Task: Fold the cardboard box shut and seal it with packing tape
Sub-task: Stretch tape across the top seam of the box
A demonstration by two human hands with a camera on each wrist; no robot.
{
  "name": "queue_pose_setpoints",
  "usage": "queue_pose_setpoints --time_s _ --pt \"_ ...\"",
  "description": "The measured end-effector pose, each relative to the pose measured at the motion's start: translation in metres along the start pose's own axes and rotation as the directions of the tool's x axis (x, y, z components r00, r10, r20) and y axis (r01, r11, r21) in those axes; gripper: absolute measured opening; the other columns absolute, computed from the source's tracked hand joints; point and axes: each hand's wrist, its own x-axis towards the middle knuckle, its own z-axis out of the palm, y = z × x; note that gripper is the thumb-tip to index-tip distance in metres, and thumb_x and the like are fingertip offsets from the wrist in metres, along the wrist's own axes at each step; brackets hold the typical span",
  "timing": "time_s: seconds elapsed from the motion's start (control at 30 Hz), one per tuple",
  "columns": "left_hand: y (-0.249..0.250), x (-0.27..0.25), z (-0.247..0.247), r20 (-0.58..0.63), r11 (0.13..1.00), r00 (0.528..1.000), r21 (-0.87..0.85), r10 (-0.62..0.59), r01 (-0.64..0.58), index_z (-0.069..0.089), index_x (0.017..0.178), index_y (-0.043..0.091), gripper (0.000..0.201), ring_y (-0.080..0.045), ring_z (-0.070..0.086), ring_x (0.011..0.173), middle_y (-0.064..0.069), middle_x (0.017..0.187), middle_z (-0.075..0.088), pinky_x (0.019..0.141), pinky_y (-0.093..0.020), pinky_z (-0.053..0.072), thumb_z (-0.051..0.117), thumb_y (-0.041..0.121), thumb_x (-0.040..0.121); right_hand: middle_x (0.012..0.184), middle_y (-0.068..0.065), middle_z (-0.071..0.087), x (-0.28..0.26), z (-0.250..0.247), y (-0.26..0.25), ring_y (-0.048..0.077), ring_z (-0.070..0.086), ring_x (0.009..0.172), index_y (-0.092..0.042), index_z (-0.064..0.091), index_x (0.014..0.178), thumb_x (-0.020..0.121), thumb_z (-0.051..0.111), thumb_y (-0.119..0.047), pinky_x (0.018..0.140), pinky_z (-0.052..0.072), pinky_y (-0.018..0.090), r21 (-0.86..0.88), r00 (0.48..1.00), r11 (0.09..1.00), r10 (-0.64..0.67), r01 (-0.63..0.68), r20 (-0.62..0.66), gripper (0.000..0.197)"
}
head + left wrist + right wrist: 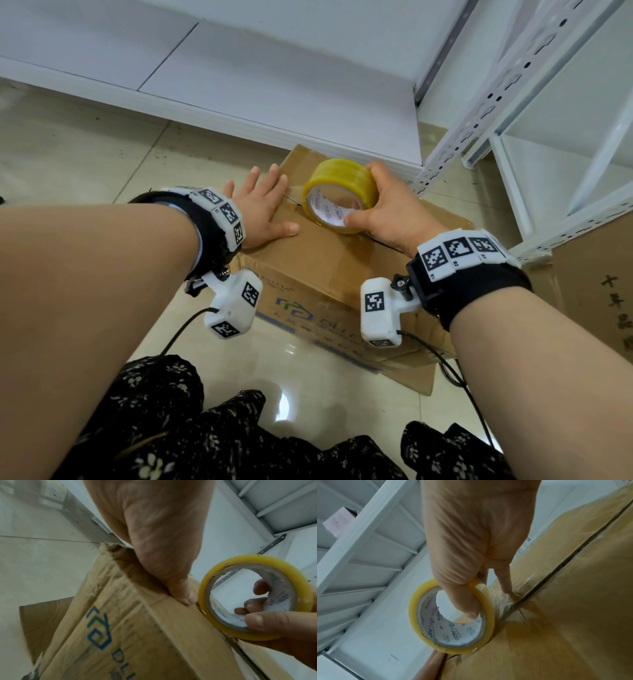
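Observation:
A brown cardboard box (318, 260) with blue print sits on the floor, its top flaps folded down and meeting at a centre seam (559, 568). My left hand (263, 205) lies flat with straight fingers on the left flap, thumb near the seam. My right hand (383, 209) grips a yellow roll of clear packing tape (337, 195), thumb inside the core and fingers over the outer rim. The roll (452, 616) stands on edge on the seam, and a glossy strip of tape (518, 588) runs from it along the seam. In the left wrist view the roll (255, 597) is just right of my thumb.
White metal shelving (534, 113) stands right behind and to the right of the box. A flattened cardboard sheet (596, 284) lies at the right. The floor is glossy beige tile (85, 161). My patterned dark clothing (205, 438) fills the bottom edge.

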Motion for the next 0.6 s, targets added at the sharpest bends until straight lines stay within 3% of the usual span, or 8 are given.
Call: queue_pose_setpoints --time_s 0.17,0.3,0.47,0.6 --pt "0.009 0.001 -0.003 0.022 0.990 0.998 0.130 -0.052 0.048 -0.012 0.153 0.025 0.088 -0.024 -0.015 0.147 0.006 0.159 -0.021 0.115 -0.058 -0.005 0.030 0.070 0.090 0.093 0.000 0.061 0.001 -0.008 -0.007 0.017 0.062 0.080 -0.025 0.049 0.107 0.076 0.073 -0.007 0.065 0.053 0.033 -0.091 1.000 0.996 -0.022 0.023 0.007 0.042" --pt "0.010 0.001 -0.004 0.040 0.986 0.996 0.150 -0.078 0.071 -0.013 0.152 0.027 0.087 -0.024 -0.016 0.147 0.007 0.159 -0.022 0.115 -0.059 -0.007 0.027 0.072 0.089 0.084 0.000 0.052 0.002 -0.024 -0.007 0.015 0.052 0.073 -0.021 0.047 0.100 0.076 0.067 -0.001 0.059 0.043 0.031 -0.224 1.000 0.975 0.003 0.000 0.012 0.037" --pt "0.017 0.002 -0.009 0.066 0.981 0.993 0.171 -0.100 0.087 -0.014 0.152 0.025 0.087 -0.025 -0.019 0.146 0.005 0.158 -0.023 0.115 -0.059 -0.008 0.028 0.070 0.090 0.087 0.001 0.055 -0.004 -0.035 0.008 0.017 0.056 0.077 -0.023 0.049 0.098 0.076 0.071 -0.002 0.064 0.047 0.031 -0.217 0.996 0.973 0.087 -0.078 0.031 0.038" --pt "0.021 0.002 -0.015 0.070 0.976 0.993 0.205 -0.092 0.076 -0.012 0.153 0.019 0.085 -0.023 -0.022 0.145 -0.001 0.159 -0.021 0.115 -0.057 -0.010 0.029 0.064 0.094 0.099 -0.001 0.061 -0.010 -0.031 0.015 0.019 0.063 0.091 -0.032 0.047 0.105 0.073 0.080 -0.011 0.080 0.055 0.039 -0.142 0.993 0.986 0.095 -0.085 0.067 0.051"
